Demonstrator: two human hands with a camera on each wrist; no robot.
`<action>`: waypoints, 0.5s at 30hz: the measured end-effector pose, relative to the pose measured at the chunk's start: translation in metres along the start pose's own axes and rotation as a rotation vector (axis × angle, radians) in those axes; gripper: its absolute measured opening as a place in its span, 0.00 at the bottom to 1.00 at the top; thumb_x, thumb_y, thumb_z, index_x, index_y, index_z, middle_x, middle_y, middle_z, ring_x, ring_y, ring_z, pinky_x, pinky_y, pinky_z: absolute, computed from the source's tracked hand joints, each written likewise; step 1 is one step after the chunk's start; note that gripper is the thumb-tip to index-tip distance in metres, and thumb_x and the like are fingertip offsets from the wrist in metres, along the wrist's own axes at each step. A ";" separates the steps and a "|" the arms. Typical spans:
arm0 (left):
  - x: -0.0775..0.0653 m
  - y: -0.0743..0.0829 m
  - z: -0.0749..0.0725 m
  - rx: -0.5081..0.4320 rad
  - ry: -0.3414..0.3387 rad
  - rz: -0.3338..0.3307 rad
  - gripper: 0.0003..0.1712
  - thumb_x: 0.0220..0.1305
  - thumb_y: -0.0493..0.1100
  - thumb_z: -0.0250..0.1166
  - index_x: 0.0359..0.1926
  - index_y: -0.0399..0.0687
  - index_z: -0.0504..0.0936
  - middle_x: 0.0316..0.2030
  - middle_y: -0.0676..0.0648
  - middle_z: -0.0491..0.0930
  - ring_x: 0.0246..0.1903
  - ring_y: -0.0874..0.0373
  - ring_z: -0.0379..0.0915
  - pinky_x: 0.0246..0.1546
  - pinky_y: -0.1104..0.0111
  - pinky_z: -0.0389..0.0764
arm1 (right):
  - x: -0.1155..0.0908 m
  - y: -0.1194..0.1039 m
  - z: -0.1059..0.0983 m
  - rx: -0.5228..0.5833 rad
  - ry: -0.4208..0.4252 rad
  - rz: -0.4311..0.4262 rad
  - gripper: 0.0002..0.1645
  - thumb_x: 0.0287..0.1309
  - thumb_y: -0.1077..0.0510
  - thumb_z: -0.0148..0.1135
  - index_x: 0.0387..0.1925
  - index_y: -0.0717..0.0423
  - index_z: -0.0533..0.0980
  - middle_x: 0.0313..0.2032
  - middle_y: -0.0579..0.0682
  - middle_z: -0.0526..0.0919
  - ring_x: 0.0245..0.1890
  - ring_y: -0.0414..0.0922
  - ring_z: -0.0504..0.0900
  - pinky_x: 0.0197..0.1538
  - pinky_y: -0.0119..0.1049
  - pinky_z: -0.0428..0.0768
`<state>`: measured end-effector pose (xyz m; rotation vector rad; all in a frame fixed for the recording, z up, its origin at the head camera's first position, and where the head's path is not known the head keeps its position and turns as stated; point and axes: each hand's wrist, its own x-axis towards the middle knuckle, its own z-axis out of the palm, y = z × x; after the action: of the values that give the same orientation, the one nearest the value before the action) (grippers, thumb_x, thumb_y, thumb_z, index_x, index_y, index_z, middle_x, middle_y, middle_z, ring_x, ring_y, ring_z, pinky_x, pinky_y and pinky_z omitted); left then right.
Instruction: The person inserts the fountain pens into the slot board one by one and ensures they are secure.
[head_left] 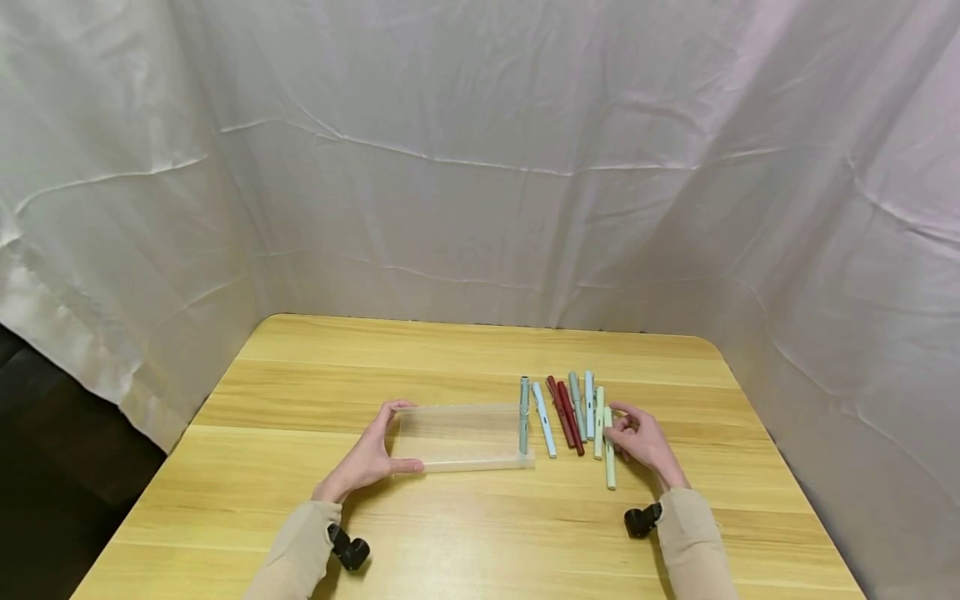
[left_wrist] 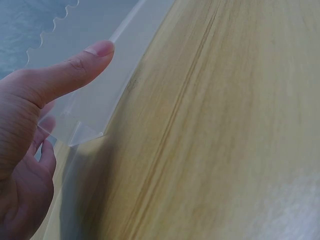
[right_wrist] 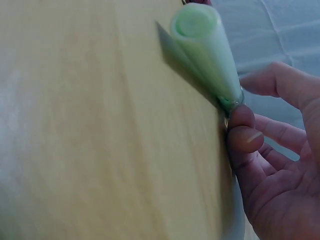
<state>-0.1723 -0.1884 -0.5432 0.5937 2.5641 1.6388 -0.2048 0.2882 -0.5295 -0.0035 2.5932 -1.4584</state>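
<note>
My left hand (head_left: 369, 457) grips the left end of a clear plastic pen rack (head_left: 457, 437), thumb along the front edge and fingers at the back. A scalloped edge of the rack shows in the left wrist view. A teal pen (head_left: 524, 417) lies across its right end. At the right, my right hand (head_left: 641, 440) pinches a light green pen (head_left: 610, 458) with thumb and fingertips near the clip, the index finger raised beside it. In the right wrist view, the near end of this pen (right_wrist: 207, 50) points towards the camera.
Between the rack and my right hand lie a light blue pen (head_left: 544, 421), two dark red pens (head_left: 561, 412), a grey-green pen (head_left: 577, 404), another light blue pen (head_left: 589, 404) and another light green pen (head_left: 599, 421). Pale curtains (head_left: 465, 208) hang behind the wooden table (head_left: 480, 533).
</note>
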 end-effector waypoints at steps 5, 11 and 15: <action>0.000 0.000 0.000 -0.005 0.000 0.007 0.55 0.41 0.43 0.84 0.69 0.46 0.62 0.71 0.36 0.64 0.76 0.32 0.48 0.75 0.34 0.49 | 0.001 0.000 -0.001 -0.020 -0.002 -0.001 0.38 0.62 0.62 0.64 0.71 0.68 0.62 0.32 0.52 0.79 0.18 0.36 0.72 0.23 0.30 0.78; 0.000 0.000 0.000 -0.003 0.002 0.011 0.54 0.42 0.44 0.83 0.68 0.46 0.62 0.71 0.37 0.64 0.76 0.32 0.48 0.75 0.34 0.49 | 0.003 0.000 0.000 -0.059 0.004 0.008 0.40 0.60 0.62 0.65 0.71 0.68 0.62 0.32 0.51 0.80 0.19 0.37 0.73 0.23 0.29 0.78; 0.000 -0.001 0.000 0.000 -0.001 0.011 0.54 0.43 0.44 0.83 0.68 0.46 0.62 0.71 0.37 0.64 0.76 0.32 0.49 0.75 0.34 0.49 | 0.003 0.001 0.001 -0.084 0.009 0.005 0.39 0.61 0.61 0.65 0.70 0.68 0.63 0.31 0.51 0.80 0.18 0.37 0.73 0.23 0.30 0.78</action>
<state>-0.1725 -0.1887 -0.5436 0.6095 2.5644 1.6415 -0.2076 0.2875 -0.5309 -0.0007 2.6574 -1.3499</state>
